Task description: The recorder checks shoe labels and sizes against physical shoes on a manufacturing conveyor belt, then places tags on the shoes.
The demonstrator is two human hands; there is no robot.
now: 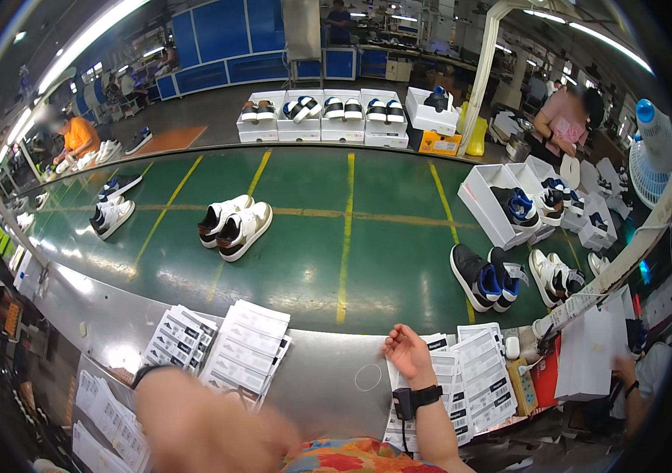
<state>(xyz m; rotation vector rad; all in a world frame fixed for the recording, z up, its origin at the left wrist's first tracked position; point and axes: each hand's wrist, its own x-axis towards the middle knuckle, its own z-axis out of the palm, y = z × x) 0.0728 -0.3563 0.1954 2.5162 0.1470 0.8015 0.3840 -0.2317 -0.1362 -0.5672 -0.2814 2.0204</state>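
Note:
My left hand (pixel 210 426) is close to the camera at the lower left, smeared by motion; its fingers cannot be made out. A dark band (pixel 154 370) shows beside it. Past it lie stacks of printed label sheets (pixel 245 339) on the metal table edge (pixel 312 370). To the right, my right hand (pixel 405 351) hovers over the metal, palm turned inward, fingers loosely curled and apart, holding nothing visible. Its wrist wears a black strap with a small device (pixel 405 403). More label sheets (pixel 478 378) lie beside that wrist. A thin elastic loop (pixel 367 378) rests on the metal between the hands.
A green conveyor belt (pixel 304 260) carries a white-and-black sneaker pair (pixel 235 226), a black-and-blue pair (pixel 486 276) and open shoe boxes (pixel 494 205). Boxed shoes (pixel 344 110) line the far side. Co-workers stand at the far left and right; another's hand (pixel 626 370) is at the right edge.

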